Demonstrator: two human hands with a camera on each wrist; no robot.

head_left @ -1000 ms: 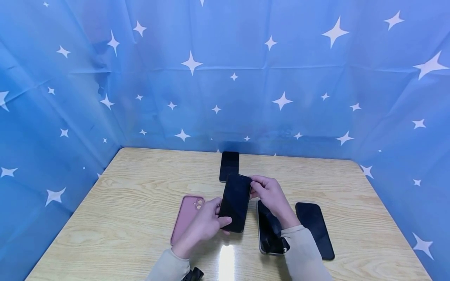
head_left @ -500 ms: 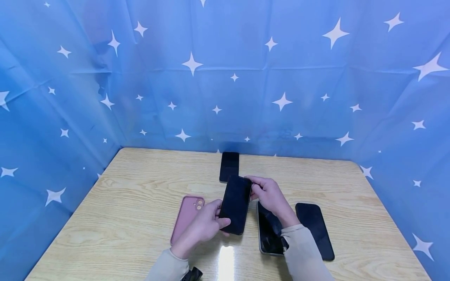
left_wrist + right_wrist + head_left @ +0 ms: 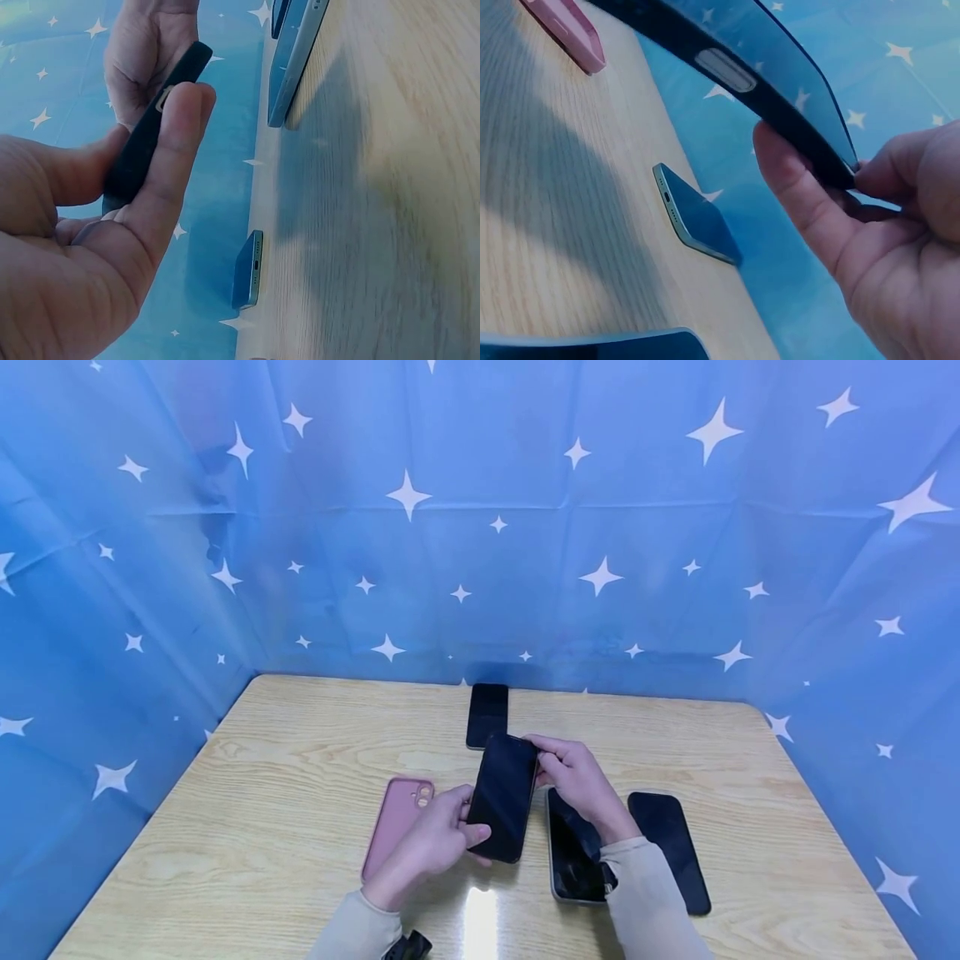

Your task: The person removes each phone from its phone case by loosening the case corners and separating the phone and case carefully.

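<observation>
Raised above the table, a smartphone in a dark case (image 3: 504,802) has its black screen turned up toward me. My left hand (image 3: 437,839) grips its lower left part, thumb on the front edge and fingers behind. With thumb and fingers, my right hand (image 3: 579,777) pinches the upper right corner. The right wrist view shows a long side cutout (image 3: 726,70) in the case. A pink phone case (image 3: 396,827) lies partly under my left forearm.
One phone (image 3: 488,714) lies at the table's back edge. Another phone (image 3: 573,860) with a pale rim sits partly hidden beneath my right wrist, and a third dark phone (image 3: 670,843) lies to its right. A starry blue curtain (image 3: 480,552) hangs behind the table (image 3: 247,827).
The held phone has tipped very slightly, its near end a little lower. Both hands keep their hold, and the things on the table stay where they were.
</observation>
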